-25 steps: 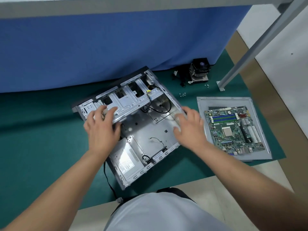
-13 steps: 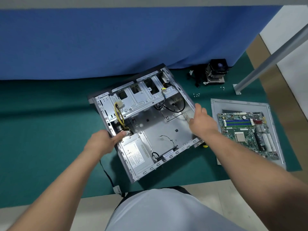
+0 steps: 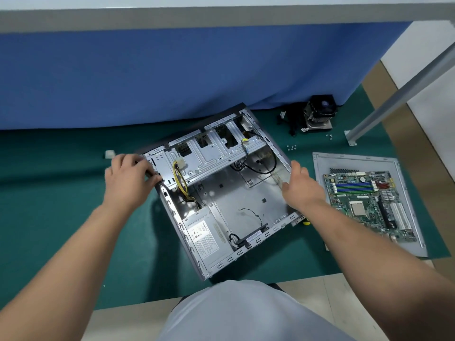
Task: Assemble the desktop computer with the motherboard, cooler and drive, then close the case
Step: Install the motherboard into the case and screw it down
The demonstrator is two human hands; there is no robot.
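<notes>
The open computer case [image 3: 234, 193] lies flat on the green mat, turned at an angle, with the power supply [image 3: 206, 237] in its near corner and loose cables inside. My left hand [image 3: 128, 173] grips the case's far-left corner. My right hand [image 3: 302, 185] holds the right wall, thumb inside. The motherboard [image 3: 369, 203] lies to the right on a grey side panel [image 3: 320, 163]. The cooler [image 3: 320, 114] stands at the back right by the blue cloth. No drive can be made out.
Several small screws [image 3: 291, 147] lie between the case and the cooler. A small white object [image 3: 110, 154] sits left of the case. A slanted metal leg [image 3: 394, 99] stands at the right. A yellow item [image 3: 306, 222] pokes out under the case's right edge.
My left hand left the drive cage, went to the case's left side, then up to its far-left corner. My right hand stayed on the right wall.
</notes>
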